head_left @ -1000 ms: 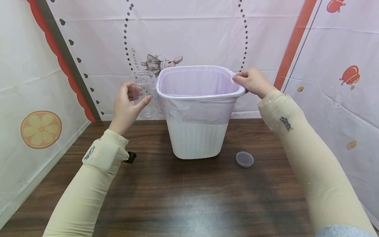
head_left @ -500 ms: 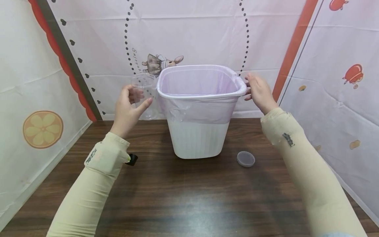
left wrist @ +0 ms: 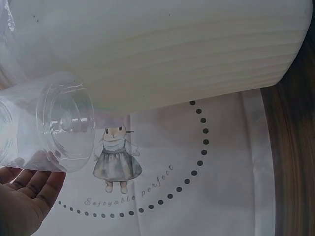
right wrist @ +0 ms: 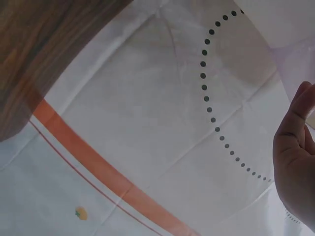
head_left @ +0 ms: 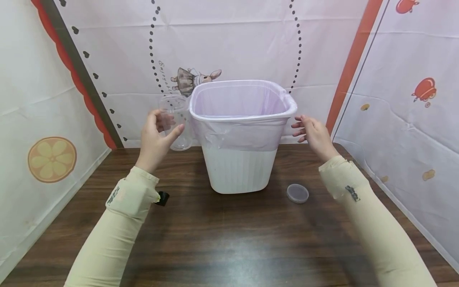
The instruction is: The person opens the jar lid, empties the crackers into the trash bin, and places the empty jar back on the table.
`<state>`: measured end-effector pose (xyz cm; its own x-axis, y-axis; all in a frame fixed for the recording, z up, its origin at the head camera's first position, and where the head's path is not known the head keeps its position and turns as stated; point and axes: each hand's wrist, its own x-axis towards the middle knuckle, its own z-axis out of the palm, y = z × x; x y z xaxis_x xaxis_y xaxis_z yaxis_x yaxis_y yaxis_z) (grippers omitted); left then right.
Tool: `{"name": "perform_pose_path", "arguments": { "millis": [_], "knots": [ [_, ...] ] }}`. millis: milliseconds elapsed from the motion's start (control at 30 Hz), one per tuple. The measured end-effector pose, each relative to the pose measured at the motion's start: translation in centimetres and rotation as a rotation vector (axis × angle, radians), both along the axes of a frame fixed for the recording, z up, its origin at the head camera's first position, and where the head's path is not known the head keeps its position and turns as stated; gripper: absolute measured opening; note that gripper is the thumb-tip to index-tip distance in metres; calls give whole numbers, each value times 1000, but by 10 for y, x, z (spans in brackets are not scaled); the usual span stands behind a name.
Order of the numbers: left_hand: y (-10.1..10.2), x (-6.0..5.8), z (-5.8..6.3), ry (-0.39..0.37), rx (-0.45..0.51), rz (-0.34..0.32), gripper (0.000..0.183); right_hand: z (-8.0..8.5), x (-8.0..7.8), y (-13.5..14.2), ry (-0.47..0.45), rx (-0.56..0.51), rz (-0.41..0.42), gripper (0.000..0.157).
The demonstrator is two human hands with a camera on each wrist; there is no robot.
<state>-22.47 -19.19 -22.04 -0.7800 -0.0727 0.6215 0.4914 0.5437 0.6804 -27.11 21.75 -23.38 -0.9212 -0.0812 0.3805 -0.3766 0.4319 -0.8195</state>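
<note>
My left hand (head_left: 155,137) grips a clear plastic jar (head_left: 182,131) from its left side, thumb in front and fingers behind. The jar is upright and lidless beside the bin; its round base shows in the left wrist view (left wrist: 74,120). A white trash bin (head_left: 240,171) stands in the middle, lined with a pale purple bag (head_left: 244,133) folded down over its rim. Just right of that rim, my right hand (head_left: 315,133) is in the air with relaxed fingers and nothing in them. A flat, round clear lid (head_left: 297,193) lies on the table right of the bin.
The dark wood table (head_left: 222,239) runs up to a printed fabric backdrop (head_left: 229,44) close behind the bin. More printed fabric hangs at the left and right sides. A small black piece (head_left: 162,198) sticks out from the left sleeve's wrist.
My right hand has let go of the bin's right rim and moved down and outward. The left hand has lowered slightly with the jar still in its grip.
</note>
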Motion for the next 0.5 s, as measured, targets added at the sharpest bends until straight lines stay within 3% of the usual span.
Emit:
{"name": "perform_pose_path", "arguments": {
  "millis": [233, 500],
  "knots": [
    [4, 2, -9, 14, 25, -9, 57, -24, 6, 6, -25, -14, 40, 59],
    [11, 8, -23, 35, 84, -14, 55, -48, 14, 10, 12, 23, 86, 52]
  ]
}}
